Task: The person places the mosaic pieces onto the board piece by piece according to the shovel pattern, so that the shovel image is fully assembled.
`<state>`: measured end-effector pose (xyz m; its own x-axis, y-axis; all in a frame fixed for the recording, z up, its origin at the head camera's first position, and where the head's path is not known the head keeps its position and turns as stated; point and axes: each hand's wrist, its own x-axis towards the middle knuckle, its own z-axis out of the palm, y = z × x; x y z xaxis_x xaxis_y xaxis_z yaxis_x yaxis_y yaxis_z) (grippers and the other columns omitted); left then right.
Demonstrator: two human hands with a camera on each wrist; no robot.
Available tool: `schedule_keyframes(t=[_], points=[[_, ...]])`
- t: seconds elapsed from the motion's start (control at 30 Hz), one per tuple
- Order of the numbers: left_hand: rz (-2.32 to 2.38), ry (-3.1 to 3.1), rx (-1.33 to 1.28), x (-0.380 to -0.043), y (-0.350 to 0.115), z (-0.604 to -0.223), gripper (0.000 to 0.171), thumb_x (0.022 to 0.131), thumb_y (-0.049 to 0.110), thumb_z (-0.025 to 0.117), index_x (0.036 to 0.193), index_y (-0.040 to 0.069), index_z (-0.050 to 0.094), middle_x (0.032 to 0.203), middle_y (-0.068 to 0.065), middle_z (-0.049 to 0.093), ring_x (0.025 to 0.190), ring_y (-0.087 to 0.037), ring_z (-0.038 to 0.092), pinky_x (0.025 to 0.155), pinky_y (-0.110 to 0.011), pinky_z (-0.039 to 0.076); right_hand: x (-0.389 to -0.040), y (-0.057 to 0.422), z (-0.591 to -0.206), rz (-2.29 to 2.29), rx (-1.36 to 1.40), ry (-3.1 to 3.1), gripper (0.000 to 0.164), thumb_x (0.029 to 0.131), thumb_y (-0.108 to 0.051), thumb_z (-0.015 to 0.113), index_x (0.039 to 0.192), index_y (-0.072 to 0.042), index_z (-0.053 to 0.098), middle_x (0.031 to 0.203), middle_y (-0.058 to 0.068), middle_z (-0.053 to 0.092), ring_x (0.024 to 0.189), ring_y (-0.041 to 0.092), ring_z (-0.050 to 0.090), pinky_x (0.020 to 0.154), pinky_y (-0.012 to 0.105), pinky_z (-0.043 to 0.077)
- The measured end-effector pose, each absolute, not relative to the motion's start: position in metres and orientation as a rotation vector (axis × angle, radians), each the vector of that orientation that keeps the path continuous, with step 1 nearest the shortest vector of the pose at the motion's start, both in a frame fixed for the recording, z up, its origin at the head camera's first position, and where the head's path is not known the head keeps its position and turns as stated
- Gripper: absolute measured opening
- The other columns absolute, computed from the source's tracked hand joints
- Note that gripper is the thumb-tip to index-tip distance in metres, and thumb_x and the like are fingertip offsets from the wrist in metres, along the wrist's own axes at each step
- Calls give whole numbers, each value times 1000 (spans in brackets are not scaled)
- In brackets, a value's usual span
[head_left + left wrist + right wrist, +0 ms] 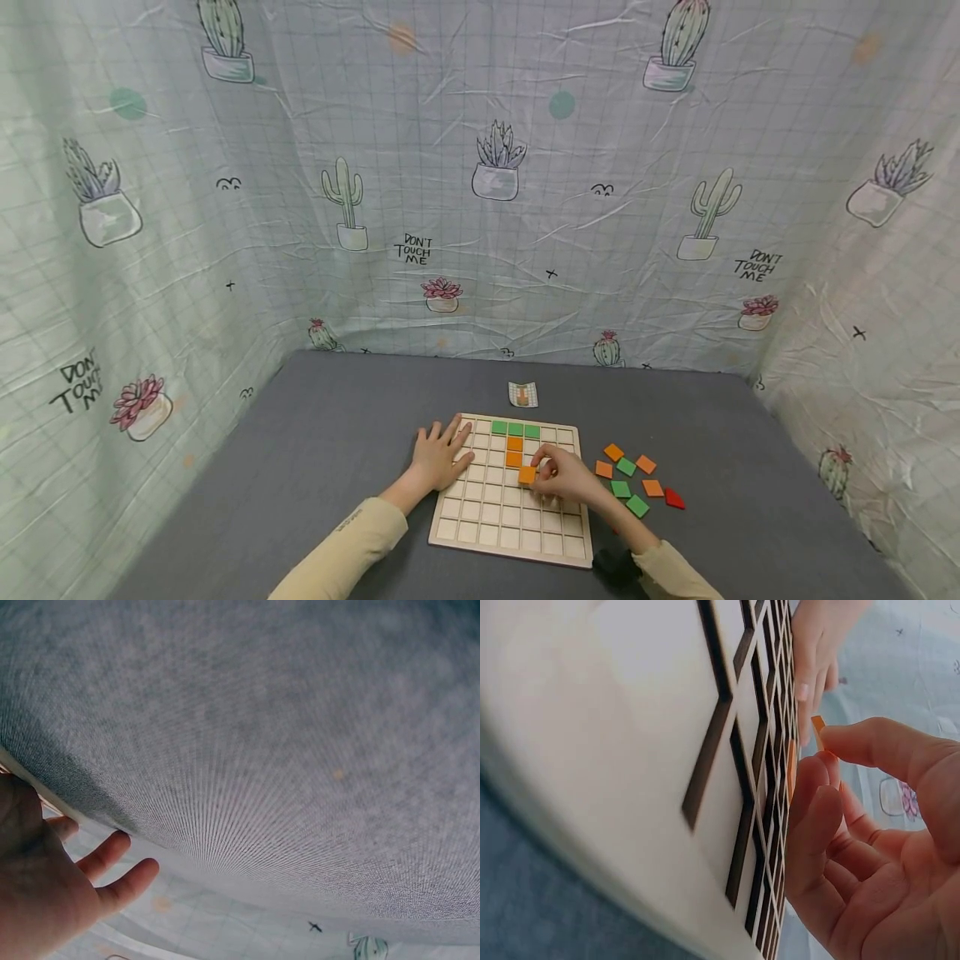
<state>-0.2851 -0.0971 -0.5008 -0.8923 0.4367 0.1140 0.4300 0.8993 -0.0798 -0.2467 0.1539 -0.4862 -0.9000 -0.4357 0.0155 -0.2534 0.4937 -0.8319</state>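
Observation:
A wooden grid board (480, 512) lies on the dark table. Three green square tiles (515, 429) sit in a row near its far edge, and two orange tiles (514, 444) run down from the middle one. My right hand (564, 477) pinches another orange square tile (527, 475) between thumb and fingertip, over the cells just below that column. In the right wrist view the pinched tile (818, 731) is tilted, close over the board's grid. My left hand (437, 457), fingers spread, rests on the board's left edge; in the left wrist view its fingers (129, 886) are straight.
Right of the board lie several loose orange and green tiles (620, 489) and a red piece (674, 498). A small printed card (522, 394) with a grid pattern is beyond the board's far edge. A cactus-print curtain (495, 250) stands around the table.

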Motion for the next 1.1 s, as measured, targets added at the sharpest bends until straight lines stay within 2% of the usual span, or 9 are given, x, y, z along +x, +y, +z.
schedule_keyframes(t=[0.5,0.77,1.1], points=[[44,-2935,-691,-283,-98,-498,54,93,45,36,139,17,34,144,-8,32,121,-36,38,88,-55,31,-250,141,-486,-1334,-562,2492,28,75,-5,68,95,3,51,64,9,59,50,17,57,46,25,47],[43,-2946,-686,-281,-97,-495,54,93,44,37,139,16,35,144,-8,32,121,-35,38,88,-55,31,-251,134,-481,-1271,-464,2515,25,74,-5,68,93,0,52,61,7,58,47,13,52,42,22,39],[77,-2936,-689,-282,-97,-496,54,93,45,36,139,17,33,145,-8,31,120,-35,38,86,-54,33,-254,129,-482,-1248,-443,2547,24,73,-5,68,91,-1,53,54,3,53,42,10,48,40,21,38]])
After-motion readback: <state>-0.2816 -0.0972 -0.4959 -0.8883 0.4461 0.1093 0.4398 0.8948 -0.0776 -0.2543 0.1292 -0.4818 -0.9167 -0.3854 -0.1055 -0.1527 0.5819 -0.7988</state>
